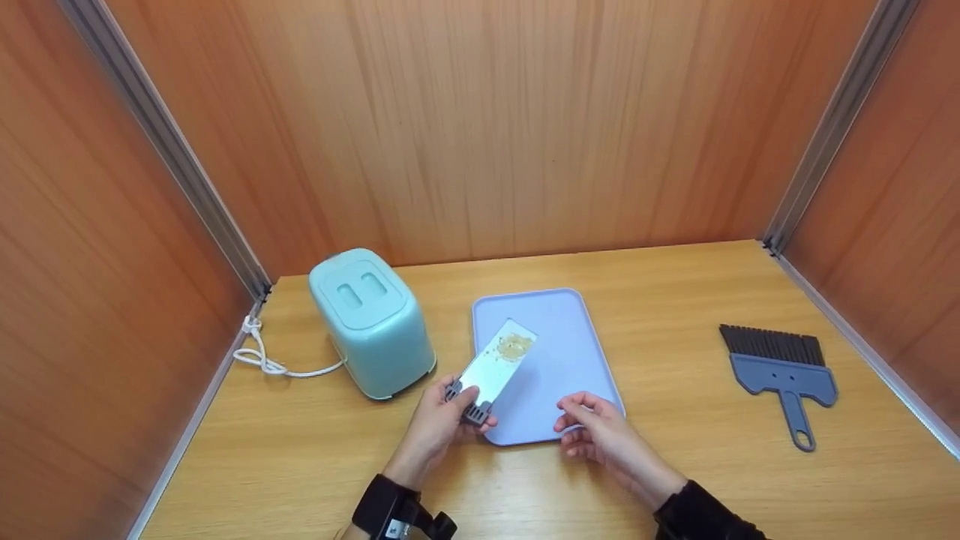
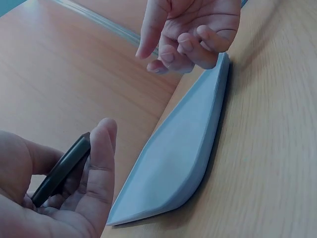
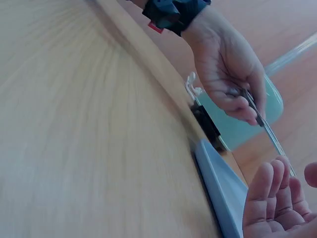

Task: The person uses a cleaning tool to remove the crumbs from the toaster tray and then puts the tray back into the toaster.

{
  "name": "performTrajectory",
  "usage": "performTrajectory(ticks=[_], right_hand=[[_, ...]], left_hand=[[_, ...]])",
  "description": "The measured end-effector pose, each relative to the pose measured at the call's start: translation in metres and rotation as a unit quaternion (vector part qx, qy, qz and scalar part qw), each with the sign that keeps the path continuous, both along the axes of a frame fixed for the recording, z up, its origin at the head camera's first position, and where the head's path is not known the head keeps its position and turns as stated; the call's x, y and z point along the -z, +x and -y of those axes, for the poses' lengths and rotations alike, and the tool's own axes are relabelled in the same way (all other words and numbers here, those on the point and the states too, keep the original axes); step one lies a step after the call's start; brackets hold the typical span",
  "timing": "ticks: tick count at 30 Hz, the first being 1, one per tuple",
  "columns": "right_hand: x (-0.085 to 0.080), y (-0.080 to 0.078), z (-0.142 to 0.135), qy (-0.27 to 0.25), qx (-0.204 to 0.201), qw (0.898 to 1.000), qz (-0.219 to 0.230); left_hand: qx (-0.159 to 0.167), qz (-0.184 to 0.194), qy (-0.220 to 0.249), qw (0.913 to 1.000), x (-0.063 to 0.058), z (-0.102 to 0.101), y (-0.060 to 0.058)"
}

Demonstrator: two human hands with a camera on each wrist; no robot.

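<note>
My left hand [image 1: 442, 418] grips the dark grey slotted end of a flat metal crumb tray [image 1: 489, 377], thumb on top and fingers below. Pale brown crumbs [image 1: 513, 346] lie clustered toward the far end of the metal. It is held over the left part of a lilac serving tray [image 1: 555, 375]. In the right wrist view, the crumb tray [image 3: 274, 139] shows edge-on as a thin strip. My right hand [image 1: 600, 435] hovers at the serving tray's near right corner, fingers loosely bent and holding nothing.
A mint-green toaster [image 1: 379, 330] stands left of the serving tray, its white cord [image 1: 274, 366] looped beside it. A grey brush [image 1: 784, 382] with dark bristles lies at the right. Wood-grain panels [image 1: 480, 135] enclose the table [image 1: 315, 465] at the back and sides.
</note>
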State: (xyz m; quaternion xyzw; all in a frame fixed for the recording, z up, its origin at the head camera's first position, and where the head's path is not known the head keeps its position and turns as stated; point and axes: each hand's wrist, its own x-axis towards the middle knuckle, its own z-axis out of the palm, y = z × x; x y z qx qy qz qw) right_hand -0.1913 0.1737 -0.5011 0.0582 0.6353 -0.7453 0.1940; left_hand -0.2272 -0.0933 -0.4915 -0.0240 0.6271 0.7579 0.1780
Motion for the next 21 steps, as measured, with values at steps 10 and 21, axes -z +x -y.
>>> performTrajectory(ticks=[10, 21], right_hand=[[-0.018, -0.024, -0.075, 0.095, 0.083, 0.992, -0.020], [-0.022, -0.037, -0.158, 0.353, 0.089, 0.927, -0.089]], left_hand=[[0.003, -0.007, -0.005, 1.0000, -0.001, 0.008, -0.003], [0.013, -0.002, -0.024, 0.9996, -0.004, 0.013, -0.005]])
